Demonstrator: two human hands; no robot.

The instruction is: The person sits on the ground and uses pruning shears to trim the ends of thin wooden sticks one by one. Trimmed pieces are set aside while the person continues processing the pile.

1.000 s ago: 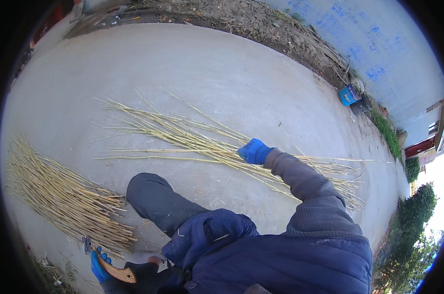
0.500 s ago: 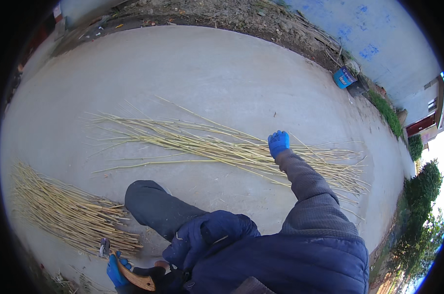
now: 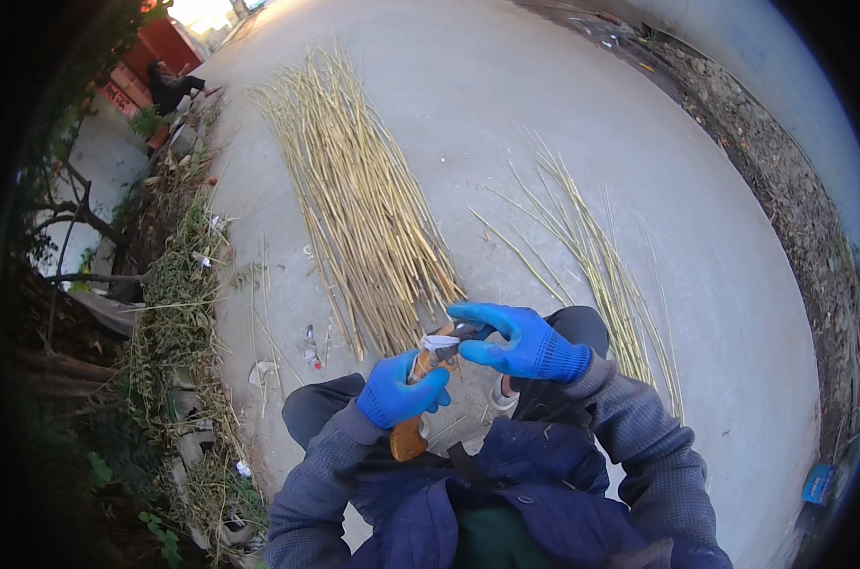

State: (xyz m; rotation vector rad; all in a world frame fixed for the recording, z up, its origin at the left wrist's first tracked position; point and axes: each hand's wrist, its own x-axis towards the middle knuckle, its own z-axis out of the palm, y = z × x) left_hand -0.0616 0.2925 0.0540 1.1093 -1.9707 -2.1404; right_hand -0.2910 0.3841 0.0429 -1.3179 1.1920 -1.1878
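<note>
My left hand [image 3: 400, 391], in a blue glove, is closed around the curved wooden handle [image 3: 409, 440] of a hand tool; the handle's butt shows below the fist. Between my hands is the tool's dark metal end [image 3: 470, 330], with a pale strip [image 3: 439, 342] beside it. The fingers and thumb of my blue-gloved right hand [image 3: 530, 343] pinch that metal end from both sides. Its exact shape is hidden by the fingers. Just beyond my hands lies a thick bundle of long, pale, thin sticks [image 3: 364, 190], their cut ends pointing toward me.
A looser spread of greenish sticks [image 3: 596, 261] lies to the right on the concrete ground [image 3: 733, 313]. Dry weeds and brush [image 3: 179, 351] line the left edge, near bare branches. At the far left a person [image 3: 169, 87] sits by a red gate. A blue bucket [image 3: 817, 484] stands at right.
My view has swung left to the thick bundle. My right hand has left the looser sticks and joined my left hand at the tool, which is now raised before me.
</note>
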